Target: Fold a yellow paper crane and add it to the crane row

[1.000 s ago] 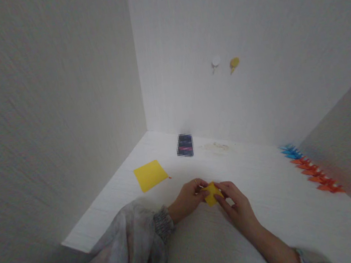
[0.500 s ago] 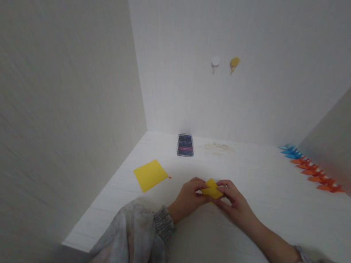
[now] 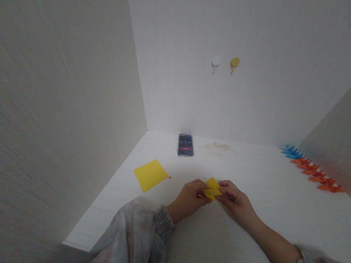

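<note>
Since opposing pinches steady it | left hand (image 3: 190, 198) grips small folded yellow paper (image 3: 212, 188) | right hand (image 3: 235, 197) grips other edge

**Other stuff on the white table**

On the table (image 3: 277, 217), a flat yellow sheet (image 3: 151, 174) lies at the left and a dark little pack (image 3: 185, 145) stands near the wall. Blue folded pieces (image 3: 289, 151) and orange folded pieces (image 3: 318, 177) line the right edge. A white hook (image 3: 215, 63) and a yellow hook (image 3: 234, 63) sit side by side on the wall.

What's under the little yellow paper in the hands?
Only the white table shows below the folded paper. The left hand and right hand pinch its sides and cover its underside.
</note>
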Motion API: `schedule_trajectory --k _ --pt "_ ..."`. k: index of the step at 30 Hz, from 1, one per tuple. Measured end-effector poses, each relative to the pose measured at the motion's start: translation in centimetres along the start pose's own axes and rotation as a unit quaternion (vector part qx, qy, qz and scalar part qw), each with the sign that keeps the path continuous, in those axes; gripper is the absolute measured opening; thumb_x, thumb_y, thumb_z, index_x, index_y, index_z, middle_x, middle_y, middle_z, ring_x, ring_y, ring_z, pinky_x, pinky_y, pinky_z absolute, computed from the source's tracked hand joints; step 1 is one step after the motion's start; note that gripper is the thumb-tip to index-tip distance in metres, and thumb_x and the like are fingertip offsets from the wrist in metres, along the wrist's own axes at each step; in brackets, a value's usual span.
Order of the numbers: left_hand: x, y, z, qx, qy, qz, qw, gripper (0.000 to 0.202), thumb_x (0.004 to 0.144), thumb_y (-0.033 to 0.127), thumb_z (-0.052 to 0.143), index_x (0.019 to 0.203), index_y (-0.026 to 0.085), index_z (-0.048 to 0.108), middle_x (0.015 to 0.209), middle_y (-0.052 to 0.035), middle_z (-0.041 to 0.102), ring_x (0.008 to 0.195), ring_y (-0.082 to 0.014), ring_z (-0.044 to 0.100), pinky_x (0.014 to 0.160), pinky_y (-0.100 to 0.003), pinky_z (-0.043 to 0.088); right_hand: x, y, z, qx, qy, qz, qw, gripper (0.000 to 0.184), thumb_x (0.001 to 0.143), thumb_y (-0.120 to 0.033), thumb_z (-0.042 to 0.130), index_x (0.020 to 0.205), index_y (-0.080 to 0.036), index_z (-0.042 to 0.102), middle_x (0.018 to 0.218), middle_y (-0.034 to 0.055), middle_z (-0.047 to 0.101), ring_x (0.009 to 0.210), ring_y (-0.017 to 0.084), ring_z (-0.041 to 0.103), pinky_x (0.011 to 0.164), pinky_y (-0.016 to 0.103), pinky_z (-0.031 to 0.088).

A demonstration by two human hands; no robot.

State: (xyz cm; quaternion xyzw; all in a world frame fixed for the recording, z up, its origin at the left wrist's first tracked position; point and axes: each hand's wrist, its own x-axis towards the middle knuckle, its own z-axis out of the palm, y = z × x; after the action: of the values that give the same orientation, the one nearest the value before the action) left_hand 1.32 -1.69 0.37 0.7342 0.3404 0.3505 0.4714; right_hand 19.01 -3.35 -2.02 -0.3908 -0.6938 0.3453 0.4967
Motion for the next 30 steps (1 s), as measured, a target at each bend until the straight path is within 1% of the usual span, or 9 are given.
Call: schedule_trajectory --k 2,5,9,12,16,20,22,26,30 --pt "0.0 -0.3 0.0 0.017 0.009 0.005 1.000 0.018 0.064 0.017 0.059 0.082 0.014 0.059 0.084 -0.0024 0.053 0.067 -0.0093 0.052 0.061 -0.021 0.043 0.0 0.1 0.0 0.000 -0.011 -0.003 1.000 0.003 0.073 -0.021 0.055 0.074 -0.023 0.057 0.090 0.0035 0.048 0.084 0.016 0.051 0.070 0.027 0.046" --pt "0.0 -0.6 0.1 0.023 0.025 0.002 0.999 0.022 0.062 0.013 0.060 0.084 0.014 0.059 0.084 -0.0025 0.055 0.069 -0.0103 0.053 0.062 -0.022 0.043 -0.1 0.1 0.2 0.006 -0.021 -0.008 1.000 0.006 0.073 -0.021 0.054 0.078 -0.024 0.056 0.091 0.0039 0.048 0.084 0.016 0.052 0.069 0.027 0.047" --pt "0.0 -0.8 0.3 -0.012 0.018 -0.027 0.999 0.022 0.063 0.007 0.054 0.084 0.013 0.057 0.075 -0.0015 0.058 0.066 -0.0106 0.055 0.062 -0.023 0.044 -0.2 -0.1 0.4 0.016 -0.025 -0.019 0.999 0.011 0.074 -0.020 0.053 0.083 -0.025 0.055 0.092 0.0040 0.048 0.083 0.016 0.053 0.067 0.028 0.048" --pt "0.1 -0.6 0.5 -0.035 0.019 -0.041 0.998 0.021 0.065 0.005 0.049 0.083 0.012 0.056 0.072 -0.0010 0.059 0.064 -0.0102 0.056 0.061 -0.022 0.045 -0.2 -0.3 0.4 -0.002 -0.015 -0.007 1.000 0.007 0.075 -0.020 0.052 0.081 -0.024 0.054 0.088 0.0033 0.050 0.079 0.015 0.053 0.066 0.027 0.047" --pt "0.1 -0.3 0.5 -0.030 0.036 -0.034 0.998 0.014 0.063 0.008 0.053 0.076 0.012 0.055 0.072 -0.0011 0.059 0.065 -0.0103 0.056 0.061 -0.022 0.045 -0.1 -0.6 0.2 -0.035 -0.005 0.000 0.999 0.003 0.074 -0.020 0.055 0.074 -0.022 0.056 0.084 0.0029 0.051 0.076 0.015 0.053 0.064 0.027 0.045" --pt "-0.1 -0.2 0.5 -0.007 0.056 0.000 0.998 0.009 0.062 0.014 0.058 0.070 0.012 0.054 0.071 -0.0007 0.056 0.063 -0.0104 0.052 0.057 -0.021 0.042 -0.1 -0.8 0.1 -0.039 -0.005 -0.010 0.999 0.005 0.075 -0.020 0.054 0.071 -0.022 0.057 0.084 0.0026 0.052 0.077 0.015 0.053 0.066 0.027 0.044" --pt "-0.2 -0.4 0.5 -0.005 0.051 0.005 0.999 0.009 0.063 0.015 0.057 0.071 0.013 0.053 0.072 -0.0007 0.056 0.063 -0.0106 0.052 0.056 -0.020 0.041 -0.2 -0.8 0.1 -0.038 -0.010 -0.013 0.999 0.007 0.075 -0.021 0.053 0.070 -0.022 0.057 0.084 0.0025 0.053 0.076 0.015 0.053 0.066 0.027 0.044" --pt "-0.1 -0.7 0.5 -0.015 0.037 -0.016 0.999 0.014 0.063 0.015 0.058 0.074 0.013 0.049 0.069 0.0001 0.056 0.062 -0.0104 0.052 0.055 -0.021 0.041 -0.1 -0.7 0.0 -0.046 -0.021 -0.015 0.999 0.006 0.075 -0.020 0.053 0.070 -0.022 0.056 0.082 0.0027 0.053 0.075 0.015 0.053 0.066 0.027 0.044" --pt "-0.1 -0.4 0.4 0.025 0.034 0.003 0.999 0.009 0.062 0.012 0.057 0.068 0.013 0.050 0.066 0.0008 0.054 0.059 -0.0085 0.049 0.054 -0.020 0.039 0.0 -1.0 -0.1 -0.055 -0.037 -0.035 0.997 0.010 0.074 -0.016 0.053 0.077 -0.023 0.059 0.083 0.0030 0.053 0.077 0.016 0.053 0.067 0.029 0.044"
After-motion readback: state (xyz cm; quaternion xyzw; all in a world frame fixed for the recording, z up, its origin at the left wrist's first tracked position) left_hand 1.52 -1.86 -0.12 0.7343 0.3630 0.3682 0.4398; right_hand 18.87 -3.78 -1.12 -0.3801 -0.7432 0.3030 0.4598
